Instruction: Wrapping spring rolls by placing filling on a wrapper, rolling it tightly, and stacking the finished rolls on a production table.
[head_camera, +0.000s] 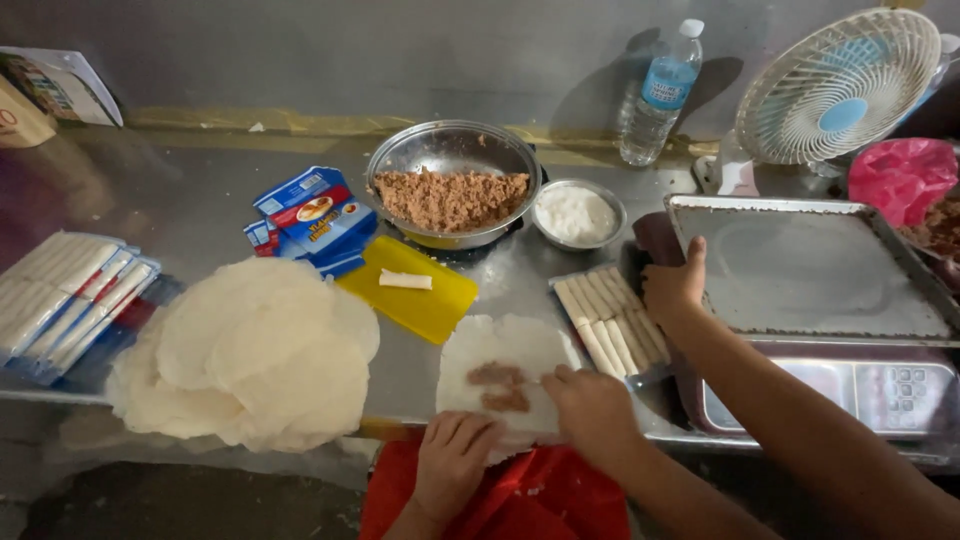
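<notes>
- At the far left lie packs of white sticks (60, 295), and beside them a loose stack of round sheets (250, 350) – a thick pile, none of it filled yet.
- Beyond it are blue packets (315, 215) and a yellow board (410, 290) with one white stick (405, 281) on it.
- Our left hand (452, 455) has its fingers curled over the near edge of the open wrapper (505, 345), which lies flat at the near edge of the table with a strip of brown filling (500, 387) on it – not yet folded, as far as we can judge.
- Farther off stand the metal bowl (455, 135), well stocked with mince, and a small bowl of white paste (577, 215).
- Our right hand (590, 405) grips the wrapper's right edge, fingers bent.
- Just right of it a row of finished rolls (610, 325) lies side by side.
- A co-worker's hand (675, 285) rests on the rim of a steel tray (800, 270) atop a scale (880, 395), crowding our right side; a bottle (660, 95) and a fan (840, 85) stand behind.
</notes>
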